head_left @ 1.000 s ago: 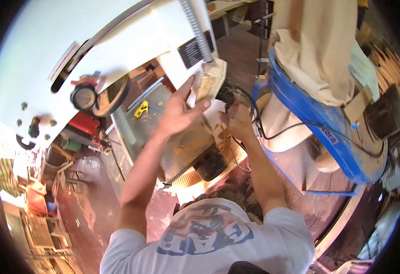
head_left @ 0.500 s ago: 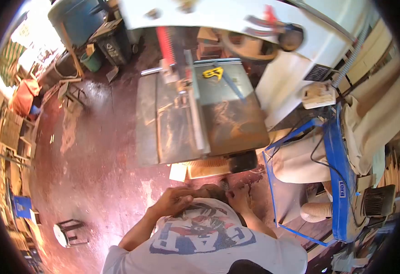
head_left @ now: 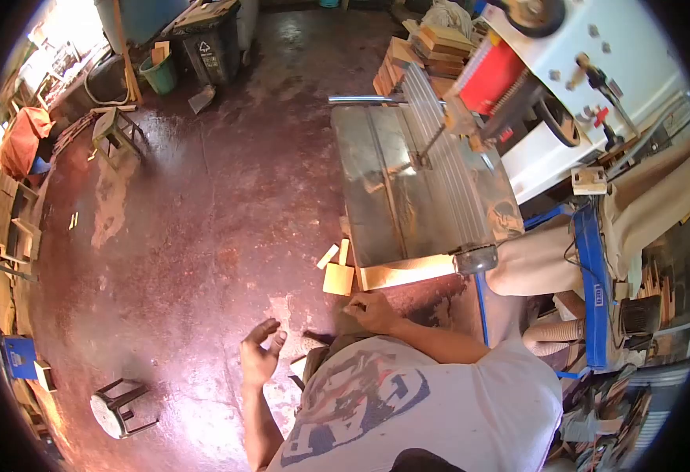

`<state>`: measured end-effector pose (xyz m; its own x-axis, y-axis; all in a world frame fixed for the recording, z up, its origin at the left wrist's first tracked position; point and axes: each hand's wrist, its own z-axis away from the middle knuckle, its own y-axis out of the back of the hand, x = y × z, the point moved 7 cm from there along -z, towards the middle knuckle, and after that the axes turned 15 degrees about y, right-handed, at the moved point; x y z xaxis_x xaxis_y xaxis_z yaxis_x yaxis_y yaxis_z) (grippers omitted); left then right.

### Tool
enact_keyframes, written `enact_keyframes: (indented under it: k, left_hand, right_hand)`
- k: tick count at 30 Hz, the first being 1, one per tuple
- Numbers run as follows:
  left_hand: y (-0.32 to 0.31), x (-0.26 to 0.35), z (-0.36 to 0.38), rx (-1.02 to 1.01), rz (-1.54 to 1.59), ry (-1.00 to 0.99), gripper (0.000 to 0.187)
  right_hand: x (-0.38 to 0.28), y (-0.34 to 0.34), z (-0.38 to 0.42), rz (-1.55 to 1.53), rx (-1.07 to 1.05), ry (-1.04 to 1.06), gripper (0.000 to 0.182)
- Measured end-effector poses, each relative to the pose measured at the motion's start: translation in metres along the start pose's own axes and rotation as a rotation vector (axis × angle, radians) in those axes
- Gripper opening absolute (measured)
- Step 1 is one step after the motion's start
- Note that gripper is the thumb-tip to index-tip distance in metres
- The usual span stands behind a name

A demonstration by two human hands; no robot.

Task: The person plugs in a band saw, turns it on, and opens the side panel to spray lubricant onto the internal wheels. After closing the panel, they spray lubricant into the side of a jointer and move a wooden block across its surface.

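Observation:
My left hand [head_left: 263, 352] is raised over the red floor [head_left: 195, 259], its fingers apart and nothing in it. Close to my body, my right hand [head_left: 371, 312] has its fingers curled together; whether they hold anything is too small to tell. Just beyond it lie a square wood block [head_left: 338, 278] and two small wood pieces [head_left: 328, 256] by the corner of the saw table [head_left: 372, 189]. A long metal fence [head_left: 449, 173] runs across that table, beside the band saw's blade area. Neither hand touches the table.
The white band saw [head_left: 597, 55] stands at the upper right, with a blue-framed dust collector [head_left: 594, 291] below it. A stool [head_left: 110, 413] is at lower left and another stool [head_left: 114, 130] at upper left. Wood blocks [head_left: 445, 39] are stacked behind the saw table.
The view has turned, so the saw table now sits further right. My left hand has moved away from my body and opened; my right hand has come up with fingers curled.

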<state>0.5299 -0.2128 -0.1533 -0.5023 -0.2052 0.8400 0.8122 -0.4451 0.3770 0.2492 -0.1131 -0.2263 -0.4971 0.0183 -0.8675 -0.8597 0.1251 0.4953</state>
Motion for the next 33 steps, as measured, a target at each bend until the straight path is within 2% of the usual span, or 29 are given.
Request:
enact_keyframes:
  k: [1, 2, 5, 8, 9, 10, 11, 12, 13, 15, 18, 21, 24, 27, 28, 31, 32, 33]
  left_hand:
    - [0.012, 0.009, -0.012, 0.017, 0.057, -0.016, 0.039]
    - [0.023, 0.020, -0.026, 0.032, 0.108, -0.034, 0.037]
    - [0.050, 0.039, -0.073, 0.052, 0.295, -0.069, 0.026]
    - [0.067, 0.052, -0.133, 0.048, 0.422, -0.150, 0.017]
    - [0.075, 0.051, -0.159, 0.069, 0.408, -0.184, 0.014]
    - [0.083, 0.049, -0.187, 0.099, 0.349, -0.208, 0.012]
    - [0.088, 0.061, -0.212, 0.080, 0.397, -0.223, 0.017]
    - [0.102, 0.041, -0.248, 0.125, 0.276, -0.139, 0.023]
    - [0.114, 0.034, -0.282, 0.187, 0.189, -0.206, 0.029]
    - [0.142, 0.025, -0.341, 0.269, -0.062, -0.099, 0.029]
    - [0.170, 0.047, -0.417, 0.231, -0.119, -0.144, 0.022]
    - [0.201, 0.040, -0.508, 0.199, -0.313, -0.222, 0.022]
    - [0.210, 0.039, -0.588, 0.149, -0.130, -0.136, 0.025]
    - [0.189, 0.080, -0.642, 0.119, -0.103, 0.025, 0.026]
    - [0.186, 0.085, -0.666, 0.122, -0.128, 0.081, 0.037]
    - [0.187, 0.090, -0.761, 0.242, -0.262, -0.041, 0.049]
    - [0.183, 0.094, -0.801, 0.223, -0.359, -0.145, 0.054]
    - [0.175, 0.098, -0.842, 0.202, -0.447, -0.246, 0.059]
  right_hand:
    - [-0.014, -0.005, -0.014, -0.022, 0.004, -0.022, 0.027]
    - [-0.019, -0.017, -0.028, 0.037, -0.130, -0.068, 0.028]
    - [-0.050, -0.036, -0.076, -0.146, -0.070, 0.029, 0.027]
    - [-0.061, -0.056, -0.140, -0.141, -0.047, 0.135, 0.022]
    - [-0.063, -0.058, -0.161, -0.147, -0.077, 0.047, 0.022]
    - [-0.059, -0.065, -0.187, -0.213, 0.027, 0.222, 0.022]
    - [-0.055, -0.060, -0.212, -0.213, 0.039, 0.183, 0.022]
    - [-0.058, -0.055, -0.241, -0.221, 0.040, 0.156, 0.023]
    - [-0.060, -0.055, -0.270, -0.244, 0.035, 0.130, 0.024]
    - [-0.043, -0.041, -0.326, -0.147, 0.088, 0.117, 0.028]
    - [-0.036, -0.012, -0.391, -0.103, 0.231, 0.047, 0.028]
    - [-0.046, 0.042, -0.447, -0.082, 0.248, -0.070, 0.033]
    - [-0.035, 0.078, -0.505, -0.131, 0.298, -0.104, 0.028]
    - [-0.007, 0.105, -0.564, -0.110, 0.438, -0.123, 0.021]
    - [0.004, 0.114, -0.583, -0.089, 0.474, -0.135, 0.021]
    - [0.048, 0.124, -0.638, -0.008, 0.657, -0.106, 0.017]
    - [0.059, 0.128, -0.659, 0.025, 0.734, -0.078, 0.016]
    - [0.064, 0.135, -0.680, -0.001, 0.716, -0.137, 0.016]
